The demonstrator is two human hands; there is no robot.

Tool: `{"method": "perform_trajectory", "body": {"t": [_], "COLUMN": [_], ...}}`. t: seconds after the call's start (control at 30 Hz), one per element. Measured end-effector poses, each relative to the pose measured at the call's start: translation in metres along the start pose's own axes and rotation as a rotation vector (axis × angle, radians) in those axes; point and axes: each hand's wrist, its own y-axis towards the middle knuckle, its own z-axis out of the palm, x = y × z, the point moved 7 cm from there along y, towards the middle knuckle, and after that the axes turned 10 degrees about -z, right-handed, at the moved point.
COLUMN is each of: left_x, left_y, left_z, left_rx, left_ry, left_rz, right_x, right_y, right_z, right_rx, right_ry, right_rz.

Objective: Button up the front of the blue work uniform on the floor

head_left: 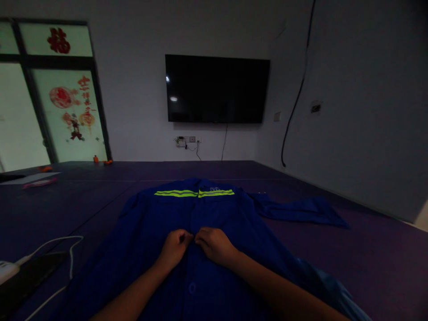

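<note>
A dark blue work jacket point(217, 214) lies spread out front side up, with yellow-green reflective strips point(216, 193) across its chest. My left hand point(175, 246) is closed in a pinch at the front placket, about mid-length. Close beside it, my right hand point(214, 244) has its fingers bent together on the other side of the same front edge. The fingertips almost meet, and whatever small part lies between them is hidden. Lower on the placket a round button point(192, 287) shows. One sleeve point(301, 209) stretches out to the right.
A white cable point(71, 254) and a dark flat object point(36, 276) lie at the lower left. Small orange items point(107, 162) sit near the far edge of the purple surface point(110, 178). A television point(217, 89) hangs on the wall, and a black cable point(296, 102) dangles at right.
</note>
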Motion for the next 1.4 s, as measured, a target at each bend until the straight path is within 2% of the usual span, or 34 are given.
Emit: {"method": "perform_trajectory", "body": {"t": [0.27,0.47,0.7,0.87,1.4], "left_x": [-0.0058,-0.0045,-0.0057,-0.0042,0.0013], "left_y": [-0.0034,-0.0035,-0.0033,-0.0006,0.0013], "left_z": [-0.0007,-0.0043,-0.0054,-0.0046,-0.0015], "left_rx": [-0.001,-0.061,-0.068,-0.073,-0.038], "left_ry": [-0.003,0.07,0.137,0.163,0.064], "left_rz": [0.015,-0.028,-0.058,-0.017,-0.009], "right_x": [-0.0005,-0.0009,0.0054,0.0069,0.0037], "right_y": [0.0009,-0.001,-0.0001,0.0,-0.0011], "right_z": [-0.001,0.0014,-0.0007,0.0,0.0028], "right_rx": [0.014,0.023,0.027,0.027,0.037], "right_ry": [-0.021,-0.088,-0.201,-0.197,-0.161], "right_rz": [0.038,0.074,0.016,-0.016,-0.015]}}
